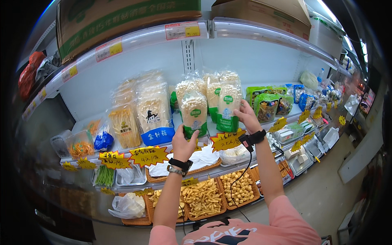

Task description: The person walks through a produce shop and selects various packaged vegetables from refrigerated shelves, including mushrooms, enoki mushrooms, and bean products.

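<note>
Two clear-and-green plastic bags of enoki mushrooms stand upright side by side on the shelf. At the lower edge of the left enoki bag [194, 105], my left hand [184, 143] has its thumb in front and fingers along the left corner. My right hand [248, 118] grips the right edge of the right enoki bag [228, 102], thumb on its front face. More bags of enoki [211, 82] are packed close behind both. Left of them, a blue-bottomed enoki bag [154, 116] leans beside a bag of golden enoki [125, 125].
Green bags of mushrooms [266, 107] stand to the right. Yellow price tags [226, 140] line the shelf's front edge. Below are baskets of fried tofu pieces [202, 196]. An upper shelf rail [260, 26] carries cardboard boxes [128, 21]. A black cable [237, 180] hangs from my right wrist.
</note>
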